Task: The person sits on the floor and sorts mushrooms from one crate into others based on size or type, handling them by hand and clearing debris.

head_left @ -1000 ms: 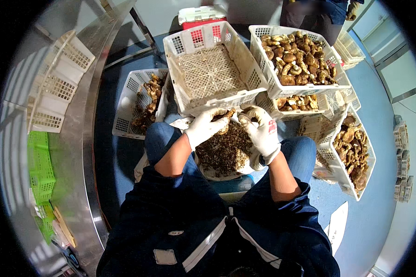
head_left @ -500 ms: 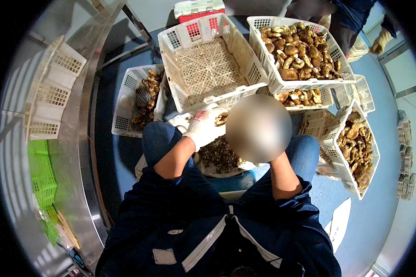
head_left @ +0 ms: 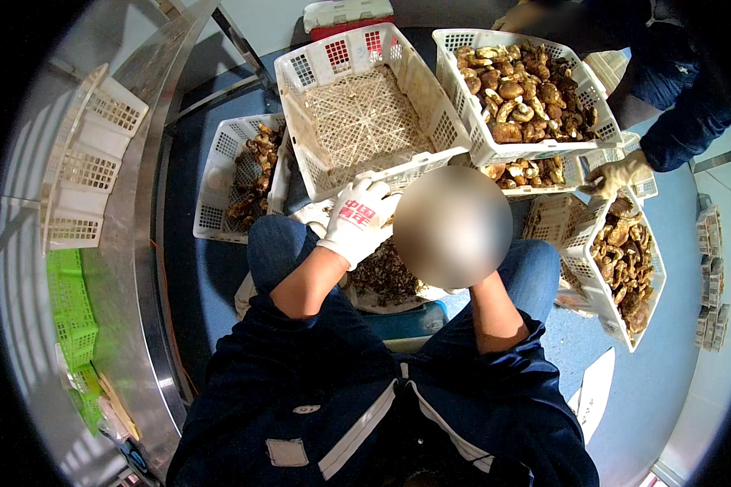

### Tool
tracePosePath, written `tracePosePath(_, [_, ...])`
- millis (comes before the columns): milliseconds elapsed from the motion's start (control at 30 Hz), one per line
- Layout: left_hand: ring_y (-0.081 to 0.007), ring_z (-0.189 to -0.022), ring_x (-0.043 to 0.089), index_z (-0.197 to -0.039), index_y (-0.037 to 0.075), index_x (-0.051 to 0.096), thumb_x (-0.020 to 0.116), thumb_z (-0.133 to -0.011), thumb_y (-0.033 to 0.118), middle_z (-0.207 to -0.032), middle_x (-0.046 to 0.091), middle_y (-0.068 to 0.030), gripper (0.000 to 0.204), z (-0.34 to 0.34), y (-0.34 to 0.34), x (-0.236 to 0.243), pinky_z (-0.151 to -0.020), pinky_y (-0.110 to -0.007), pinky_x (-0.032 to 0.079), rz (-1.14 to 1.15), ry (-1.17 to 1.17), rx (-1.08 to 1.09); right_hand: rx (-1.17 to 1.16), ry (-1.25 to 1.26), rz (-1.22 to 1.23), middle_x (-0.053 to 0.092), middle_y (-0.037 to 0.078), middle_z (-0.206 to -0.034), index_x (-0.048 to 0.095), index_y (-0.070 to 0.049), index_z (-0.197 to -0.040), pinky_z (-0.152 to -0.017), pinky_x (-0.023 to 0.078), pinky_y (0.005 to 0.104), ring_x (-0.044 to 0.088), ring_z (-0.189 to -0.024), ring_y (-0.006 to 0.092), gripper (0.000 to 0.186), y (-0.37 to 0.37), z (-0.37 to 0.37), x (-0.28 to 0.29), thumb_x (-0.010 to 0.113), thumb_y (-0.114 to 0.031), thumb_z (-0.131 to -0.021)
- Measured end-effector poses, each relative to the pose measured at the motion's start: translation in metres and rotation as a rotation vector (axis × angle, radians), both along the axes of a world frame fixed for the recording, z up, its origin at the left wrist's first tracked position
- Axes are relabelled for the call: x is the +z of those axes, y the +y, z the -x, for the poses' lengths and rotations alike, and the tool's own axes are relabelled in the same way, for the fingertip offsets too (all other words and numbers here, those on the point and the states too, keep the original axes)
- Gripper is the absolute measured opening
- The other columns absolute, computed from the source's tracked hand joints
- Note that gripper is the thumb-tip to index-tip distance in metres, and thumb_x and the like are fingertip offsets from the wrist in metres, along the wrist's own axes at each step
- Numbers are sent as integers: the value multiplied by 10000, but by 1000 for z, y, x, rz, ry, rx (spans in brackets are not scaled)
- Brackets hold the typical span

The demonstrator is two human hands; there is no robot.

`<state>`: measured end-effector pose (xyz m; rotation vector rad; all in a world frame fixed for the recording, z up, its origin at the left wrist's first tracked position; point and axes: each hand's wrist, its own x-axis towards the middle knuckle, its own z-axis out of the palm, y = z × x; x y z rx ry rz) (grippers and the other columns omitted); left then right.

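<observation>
Since the earlier frame, the left hand (head_left: pixel 356 221) has rolled over, showing me the back of its white cloth glove, printed in red. Its opening is narrow, fingers bent toward the right; I cannot tell what it grips. A blur covers the right hand, so I cannot tell its state; its bare forearm (head_left: pixel 499 316) shows. Below the hands, between denim knees, lies a heap of dark, crumbly bits (head_left: pixel 386 272). Just beyond stands a white plastic crate (head_left: pixel 455 134), its lattice floor stained brown. Farther right, glossy brown mushrooms (head_left: pixel 524 93) with pale, curved stems crowd another perforated crate (head_left: pixel 544 152). Near it, a co-worker's gloved hand (head_left: pixel 621 173) has reached in.
</observation>
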<state>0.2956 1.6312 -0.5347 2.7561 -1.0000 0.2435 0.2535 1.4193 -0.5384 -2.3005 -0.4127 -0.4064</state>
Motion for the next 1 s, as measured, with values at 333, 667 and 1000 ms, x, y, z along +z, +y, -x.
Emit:
tracePosePath(333, [-256, -1055, 555, -1050, 195, 718, 726, -759, 281, -990, 607, -18, 303, 6, 0, 9, -877, -432, 488, 4, -87, 17, 6, 15, -21, 636, 150, -1029, 607, -42, -1052, -818, 499, 401, 624, -966, 309, 203, -3, -1, 1, 631, -202, -931])
tracePosePath(667, [-248, -1066, 568, -1008, 204, 718, 692, -773, 242, -987, 610, -11, 239, 5, 3, 6, -864, -434, 480, 70, -167, -23, 18, 40, -42, 632, 147, -1061, 597, -42, -1090, -839, 498, 399, 620, -989, 304, 223, -2, -3, -1, 619, -205, -941])
tracePosePath(1000, [-260, -1077, 558, -1050, 191, 721, 712, -758, 227, -1051, 617, -43, 294, 7, 3, 11, -904, -440, 471, 110, -197, -34, 30, 66, -66, 627, 144, -1092, 588, -41, -1128, -860, 498, 397, 616, -1013, 298, 244, -5, -4, 1, 606, -209, -951])
